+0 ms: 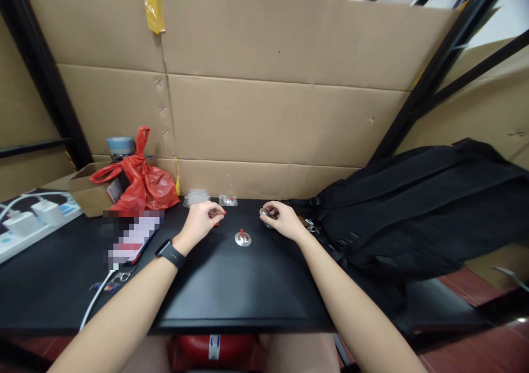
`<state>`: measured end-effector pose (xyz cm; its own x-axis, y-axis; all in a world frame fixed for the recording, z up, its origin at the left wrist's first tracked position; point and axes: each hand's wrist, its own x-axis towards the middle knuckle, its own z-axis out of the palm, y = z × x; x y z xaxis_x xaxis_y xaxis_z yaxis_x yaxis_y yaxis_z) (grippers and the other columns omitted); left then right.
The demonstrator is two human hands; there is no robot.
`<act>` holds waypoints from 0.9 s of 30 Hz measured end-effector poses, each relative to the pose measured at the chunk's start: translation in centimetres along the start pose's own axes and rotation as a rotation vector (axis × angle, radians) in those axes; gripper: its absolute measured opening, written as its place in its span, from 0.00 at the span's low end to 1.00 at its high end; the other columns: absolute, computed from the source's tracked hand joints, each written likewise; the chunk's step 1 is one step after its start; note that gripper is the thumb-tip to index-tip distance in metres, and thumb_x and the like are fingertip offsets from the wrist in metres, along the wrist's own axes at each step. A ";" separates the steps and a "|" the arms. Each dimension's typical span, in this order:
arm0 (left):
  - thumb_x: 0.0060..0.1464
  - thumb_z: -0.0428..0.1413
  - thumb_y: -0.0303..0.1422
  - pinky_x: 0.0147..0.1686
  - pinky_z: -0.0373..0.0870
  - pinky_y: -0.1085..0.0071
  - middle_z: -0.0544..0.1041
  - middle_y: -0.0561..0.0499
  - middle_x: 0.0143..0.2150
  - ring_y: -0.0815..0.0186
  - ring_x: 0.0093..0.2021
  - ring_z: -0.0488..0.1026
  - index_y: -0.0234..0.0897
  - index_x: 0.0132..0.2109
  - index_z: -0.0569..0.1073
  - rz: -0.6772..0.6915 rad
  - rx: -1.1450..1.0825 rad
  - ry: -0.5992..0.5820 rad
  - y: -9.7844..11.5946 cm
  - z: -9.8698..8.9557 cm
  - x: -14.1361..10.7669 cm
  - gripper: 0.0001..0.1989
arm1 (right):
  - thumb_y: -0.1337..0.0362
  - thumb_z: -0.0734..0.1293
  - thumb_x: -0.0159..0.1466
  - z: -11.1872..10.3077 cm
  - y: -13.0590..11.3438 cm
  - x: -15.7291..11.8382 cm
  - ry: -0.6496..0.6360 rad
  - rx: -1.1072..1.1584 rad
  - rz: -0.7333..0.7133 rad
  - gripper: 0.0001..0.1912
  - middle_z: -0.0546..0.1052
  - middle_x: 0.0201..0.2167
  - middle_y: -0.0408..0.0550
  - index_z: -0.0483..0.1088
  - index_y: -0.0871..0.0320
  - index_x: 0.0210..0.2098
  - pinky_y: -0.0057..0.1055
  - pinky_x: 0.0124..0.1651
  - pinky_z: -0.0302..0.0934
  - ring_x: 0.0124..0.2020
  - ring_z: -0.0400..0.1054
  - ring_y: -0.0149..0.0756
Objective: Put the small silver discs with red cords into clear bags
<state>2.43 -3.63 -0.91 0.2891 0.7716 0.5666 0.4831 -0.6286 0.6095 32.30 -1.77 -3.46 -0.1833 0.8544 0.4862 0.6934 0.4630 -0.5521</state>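
Observation:
On the black table, between my hands, lies a round suction cup hook (243,238), a clear and silvery disc with a red hook standing up from its middle. To the left of it, my left hand (201,221) is closed in a pinch on a small red hook (224,213); fingers cover most of it. My right hand (283,219), on the other side, grips a clear round suction cup (263,212) between thumb and fingers. The two hands are well apart. A dark watch (170,253) is strapped on my left wrist.
Clear plastic packets (197,198) and a bagged suction cup hook (228,200) lie along the back edge. At left are a red plastic bag (144,183), a cardboard box (88,191), a phone (138,238) and a power strip (25,235). A black backpack (421,207) fills the right.

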 end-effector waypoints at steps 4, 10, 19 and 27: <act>0.51 0.62 0.31 0.37 0.76 0.68 0.82 0.47 0.39 0.64 0.33 0.79 0.36 0.43 0.79 -0.032 -0.039 -0.014 0.2 0.1 0.0 0.10 | 0.53 0.70 0.57 0.6 -0.6 -0.2 -0.009 0.157 0.026 0.18 0.78 0.37 0.50 0.73 0.58 0.42 0.33 0.35 0.67 0.33 0.71 0.37; 0.57 0.58 0.32 0.41 0.74 0.66 0.83 0.47 0.37 0.63 0.33 0.78 0.38 0.40 0.81 -0.039 0.070 -0.050 0.7 -0.1 -0.2 0.07 | 0.53 0.70 0.58 1.7 -1.9 -0.1 -0.010 0.289 0.028 0.18 0.78 0.39 0.52 0.72 0.58 0.42 0.35 0.40 0.68 0.39 0.71 0.39; 0.59 0.55 0.33 0.36 0.68 0.69 0.80 0.49 0.32 0.63 0.32 0.75 0.37 0.35 0.78 -0.058 0.060 0.013 0.6 -0.1 -0.2 0.08 | 0.52 0.75 0.52 3.7 -3.5 3.4 -0.030 0.547 0.041 0.25 0.79 0.35 0.50 0.70 0.58 0.44 0.36 0.40 0.70 0.33 0.74 0.37; 0.62 0.52 0.35 0.45 0.67 0.68 0.75 0.47 0.39 0.63 0.42 0.72 0.36 0.35 0.72 0.068 -0.020 0.076 1.0 0.9 -0.3 0.09 | 0.52 0.72 0.57 5.5 -6.7 1.7 -0.012 0.681 -0.002 0.23 0.77 0.44 0.53 0.69 0.57 0.47 0.35 0.41 0.69 0.37 0.74 0.36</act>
<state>3.58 -4.39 -0.92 0.2570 0.7182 0.6467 0.4474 -0.6815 0.5791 23.51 -2.10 -2.69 -0.1943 0.8543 0.4821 0.1001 0.5062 -0.8566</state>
